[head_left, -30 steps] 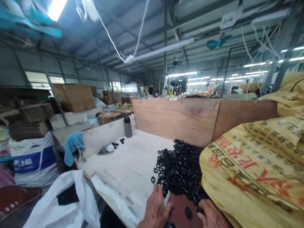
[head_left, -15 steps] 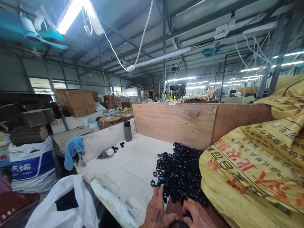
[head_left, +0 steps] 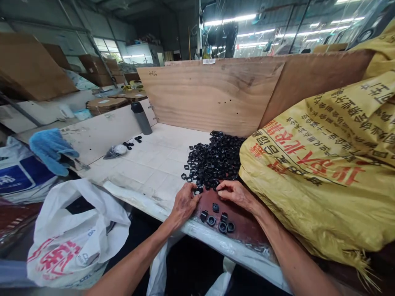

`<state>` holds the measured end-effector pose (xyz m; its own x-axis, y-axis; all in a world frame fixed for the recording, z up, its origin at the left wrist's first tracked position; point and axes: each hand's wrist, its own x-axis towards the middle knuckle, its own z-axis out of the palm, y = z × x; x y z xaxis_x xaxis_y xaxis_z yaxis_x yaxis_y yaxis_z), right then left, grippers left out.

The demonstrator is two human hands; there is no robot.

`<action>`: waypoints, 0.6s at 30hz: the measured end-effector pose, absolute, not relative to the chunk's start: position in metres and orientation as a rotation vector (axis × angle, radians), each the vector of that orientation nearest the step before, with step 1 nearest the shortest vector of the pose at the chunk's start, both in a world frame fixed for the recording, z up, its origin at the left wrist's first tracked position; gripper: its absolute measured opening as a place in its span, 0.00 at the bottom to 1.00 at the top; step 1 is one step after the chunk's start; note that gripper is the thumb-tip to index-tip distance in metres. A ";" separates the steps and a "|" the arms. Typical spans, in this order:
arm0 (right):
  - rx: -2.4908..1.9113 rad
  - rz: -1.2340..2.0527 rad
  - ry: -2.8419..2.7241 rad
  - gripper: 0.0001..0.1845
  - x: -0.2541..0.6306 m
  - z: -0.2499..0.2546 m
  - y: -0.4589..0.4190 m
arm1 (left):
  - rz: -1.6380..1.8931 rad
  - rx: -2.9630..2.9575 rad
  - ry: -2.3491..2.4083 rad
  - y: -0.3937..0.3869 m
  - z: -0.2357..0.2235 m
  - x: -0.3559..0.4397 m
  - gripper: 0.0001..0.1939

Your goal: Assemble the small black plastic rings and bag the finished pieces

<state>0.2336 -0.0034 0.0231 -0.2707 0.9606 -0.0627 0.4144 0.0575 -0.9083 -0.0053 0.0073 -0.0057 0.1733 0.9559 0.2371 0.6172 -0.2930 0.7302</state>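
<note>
A heap of small black plastic ring-shaped parts (head_left: 216, 158) lies on the worktable against the yellow sack. At its near edge, my left hand (head_left: 186, 200) is closed, thumb and fingers around a black ring part (head_left: 197, 192). My right hand (head_left: 236, 193) touches the heap's near right side, thumb and forefinger pinched together; what lies between those fingertips is too small to make out. Several loose black ring parts (head_left: 222, 226) rest on a dark red sheet (head_left: 243, 220) between my forearms, close to the table's front edge.
A yellow woven sack (head_left: 321, 164) bulges along the right side. Wooden boards (head_left: 210, 94) wall off the back. On the left stand a dark bottle (head_left: 142, 119), a small plastic bag (head_left: 115, 151) and a blue cloth (head_left: 51, 150). A white bag (head_left: 77, 234) hangs below the front edge.
The view has tilted down. My hands have drawn apart at the heap's near edge, and several loose ring parts now show on the red sheet between them.
</note>
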 end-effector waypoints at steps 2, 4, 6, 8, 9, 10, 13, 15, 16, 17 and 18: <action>-1.323 1.155 -1.856 0.10 0.229 0.025 -0.005 | 0.946 1.940 1.458 0.005 -0.004 -0.005 0.14; -1.267 1.141 -1.957 0.09 0.225 0.027 -0.006 | 0.962 1.918 1.409 0.003 -0.002 -0.005 0.16; -1.276 1.153 -1.947 0.09 0.223 0.025 -0.006 | 0.976 1.899 1.332 0.001 -0.001 -0.005 0.16; -1.316 1.164 -1.848 0.10 0.221 0.022 -0.006 | 0.988 1.871 1.245 0.000 0.000 -0.005 0.16; -1.315 1.164 -1.796 0.11 0.220 0.021 -0.006 | 0.998 1.864 1.209 0.000 0.000 -0.005 0.17; -1.295 1.153 -1.757 0.11 0.218 0.019 -0.006 | 1.011 1.867 1.183 0.000 0.000 -0.005 0.17; -1.192 1.098 -1.668 0.12 0.209 0.016 -0.007 | 1.035 1.909 1.144 0.000 0.001 -0.006 0.17; -1.178 1.051 -1.641 0.14 0.202 0.014 -0.008 | 1.022 1.935 1.113 0.000 0.003 -0.006 0.16; -1.189 1.019 -1.652 0.14 0.199 0.014 -0.009 | 1.009 1.939 1.097 0.000 0.003 -0.006 0.17; -1.202 0.977 -1.684 0.13 0.197 0.014 -0.010 | 1.001 1.932 1.079 -0.001 0.004 -0.006 0.17; -1.212 0.924 -1.728 0.11 0.195 0.014 -0.011 | 0.996 1.911 1.057 -0.001 0.004 -0.006 0.16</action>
<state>0.1953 -0.0108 0.0138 -0.2077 0.9565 0.2050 0.3607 0.2697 -0.8928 -0.0061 -0.0014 0.0043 0.3641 0.8894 0.2765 0.3291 -0.4006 0.8551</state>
